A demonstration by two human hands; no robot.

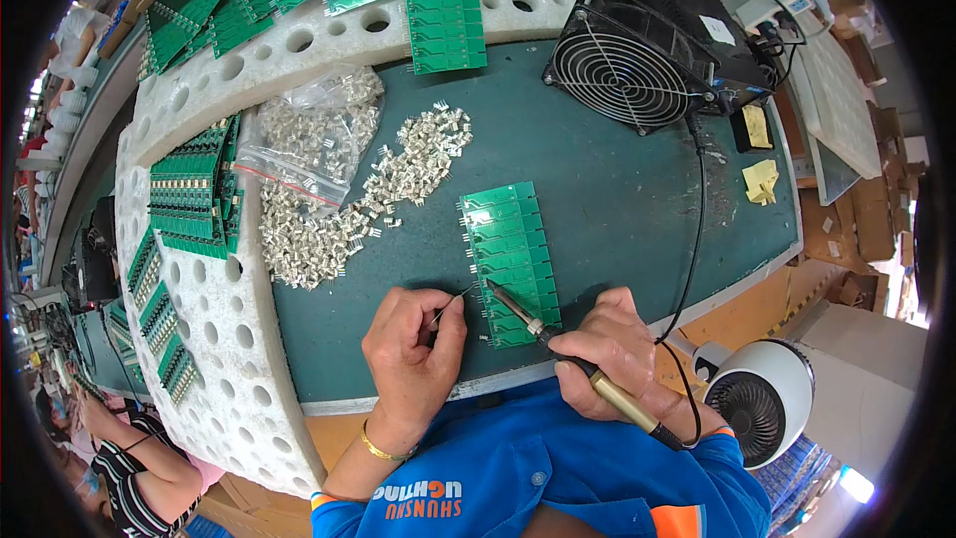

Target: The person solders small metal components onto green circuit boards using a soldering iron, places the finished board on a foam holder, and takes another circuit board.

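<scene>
Clock positions are taken from the green rectangular circuit-board panel (523, 264) lying flat on the dark-green tabletop (617, 199): at nine o'clock, white perforated foam (224, 361), then a heap of small whitish connectors (309, 244). At eight, the left hand (413, 349), fingers curled, pinches a thin wire (464, 293) pointing toward the panel's left edge. At four, the right hand (612, 349) grips a gold-handled soldering iron (619, 401), tip over that edge, contact indeterminable; at one, a black square fan (627, 75).
</scene>
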